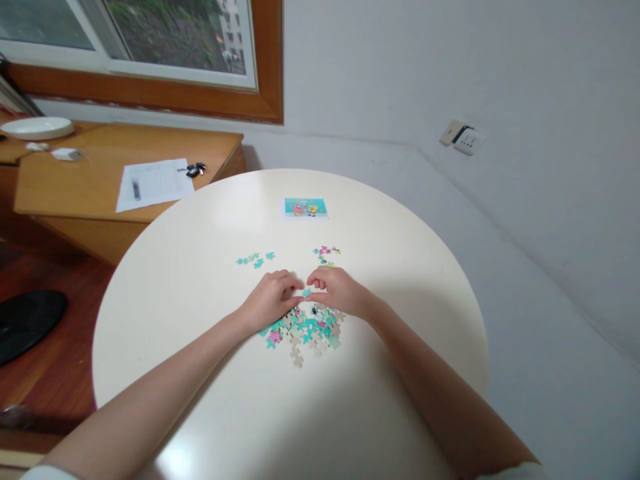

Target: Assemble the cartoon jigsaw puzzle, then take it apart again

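Observation:
Fingers curled, my left hand (273, 293) and my right hand (340, 290) meet over the middle of a round table. Between their fingertips is a small teal puzzle piece (307, 293), with both thumbs along its near side. Just below my hands lies a loose pile of puzzle pieces (313, 327) in teal, pink, beige and white, partly covered by the fingers. Beyond my left hand is a small group of teal pieces (249, 259). Past my right hand sits a cluster of pink, yellow and teal pieces (326, 252). A cartoon picture card (305, 208) lies farther back.
The white round table (165, 300) stands near a wall with a socket (469, 141). At the back left, a wooden desk (60, 187) carries a paper sheet (155, 183), keys (196, 169), a white charger (67, 154) and a white dish (37, 127), below a window.

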### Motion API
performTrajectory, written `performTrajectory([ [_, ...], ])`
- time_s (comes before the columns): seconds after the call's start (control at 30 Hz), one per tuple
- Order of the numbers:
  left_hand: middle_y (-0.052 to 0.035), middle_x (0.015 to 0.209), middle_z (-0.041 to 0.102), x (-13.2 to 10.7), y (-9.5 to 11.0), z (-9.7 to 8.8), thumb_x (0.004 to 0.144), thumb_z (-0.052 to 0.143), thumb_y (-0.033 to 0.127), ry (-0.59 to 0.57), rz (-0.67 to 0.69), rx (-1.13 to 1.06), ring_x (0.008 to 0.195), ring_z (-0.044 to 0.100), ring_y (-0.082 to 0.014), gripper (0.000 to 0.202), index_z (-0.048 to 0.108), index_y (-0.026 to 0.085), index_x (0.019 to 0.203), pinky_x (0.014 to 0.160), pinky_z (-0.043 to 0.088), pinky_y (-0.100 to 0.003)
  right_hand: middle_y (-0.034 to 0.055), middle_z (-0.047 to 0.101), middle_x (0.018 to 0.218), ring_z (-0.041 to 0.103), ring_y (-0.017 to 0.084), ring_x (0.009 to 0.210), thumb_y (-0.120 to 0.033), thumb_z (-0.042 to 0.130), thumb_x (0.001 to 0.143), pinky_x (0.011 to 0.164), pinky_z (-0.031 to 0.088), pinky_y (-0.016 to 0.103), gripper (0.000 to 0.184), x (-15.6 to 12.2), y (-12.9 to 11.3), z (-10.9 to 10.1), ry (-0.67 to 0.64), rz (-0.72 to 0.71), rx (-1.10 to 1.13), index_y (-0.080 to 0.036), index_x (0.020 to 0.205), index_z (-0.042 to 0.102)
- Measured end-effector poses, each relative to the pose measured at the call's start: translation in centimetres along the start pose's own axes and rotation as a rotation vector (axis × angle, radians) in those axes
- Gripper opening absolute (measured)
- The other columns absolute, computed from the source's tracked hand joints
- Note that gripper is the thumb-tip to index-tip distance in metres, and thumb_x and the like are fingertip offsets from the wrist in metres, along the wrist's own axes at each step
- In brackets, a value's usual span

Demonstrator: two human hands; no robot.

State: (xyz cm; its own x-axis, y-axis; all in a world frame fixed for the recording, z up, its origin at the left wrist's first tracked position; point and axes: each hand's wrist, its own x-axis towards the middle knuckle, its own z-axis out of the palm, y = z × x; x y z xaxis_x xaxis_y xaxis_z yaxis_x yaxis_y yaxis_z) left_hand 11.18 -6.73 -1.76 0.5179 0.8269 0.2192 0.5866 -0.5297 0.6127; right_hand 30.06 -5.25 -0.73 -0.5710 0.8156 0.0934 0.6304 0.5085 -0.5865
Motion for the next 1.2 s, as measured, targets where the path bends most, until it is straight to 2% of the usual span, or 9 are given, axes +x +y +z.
performTrajectory([
  [0.27,-0.0024,0.075,0.057,0.01,-0.18,0.14,0.076,0.061,0.015,0.002,-0.037,0.003,0.062,0.051,-0.0122,0.019,0.066,0.014,0.094,0.061,0.041,-0.025,0.0029,0.06,0.075,0.055,0.014,0.07,-0.023,0.076,0.067,0.065,0.041,0.025,0.018,0.3,0.07,0.32,0.018,0.026,-0.042,-0.014,0.08,0.065],
  [0.47,-0.0022,0.076,0.057,-0.05,-0.3,0.22,0.077,0.06,0.017,0.009,-0.027,-0.004,0.061,0.049,-0.0114,0.017,0.065,0.016,0.093,0.06,0.04,-0.025,0.0012,0.059,0.075,0.054,0.012,0.071,-0.018,0.073,0.069,0.066,0.041,0.024,0.01,0.21,0.04,0.25,0.025,0.002,0.002,-0.016,0.075,0.065],
  [0.93,-0.0018,0.077,0.057,-0.06,-0.08,0.08,0.077,0.06,0.015,0.017,-0.018,-0.012,0.061,0.05,-0.0113,0.014,0.066,0.016,0.089,0.06,0.041,-0.025,-0.0021,0.059,0.069,0.054,0.01,0.063,-0.011,0.067,0.071,0.064,0.042,0.023,0.008,0.1,-0.47,0.5,0.025,0.065,0.133,-0.016,0.071,0.06],
  [1.2,-0.0019,0.076,0.056,-0.08,-0.08,0.17,0.077,0.062,0.016,0.033,-0.024,-0.009,0.06,0.05,-0.0109,0.012,0.065,0.016,0.088,0.061,0.041,-0.025,0.0018,0.06,0.078,0.053,0.012,0.07,-0.016,0.07,0.07,0.067,0.043,0.025,0.017,0.3,0.15,0.89,0.073,0.021,0.062,-0.016,0.085,0.064],
])
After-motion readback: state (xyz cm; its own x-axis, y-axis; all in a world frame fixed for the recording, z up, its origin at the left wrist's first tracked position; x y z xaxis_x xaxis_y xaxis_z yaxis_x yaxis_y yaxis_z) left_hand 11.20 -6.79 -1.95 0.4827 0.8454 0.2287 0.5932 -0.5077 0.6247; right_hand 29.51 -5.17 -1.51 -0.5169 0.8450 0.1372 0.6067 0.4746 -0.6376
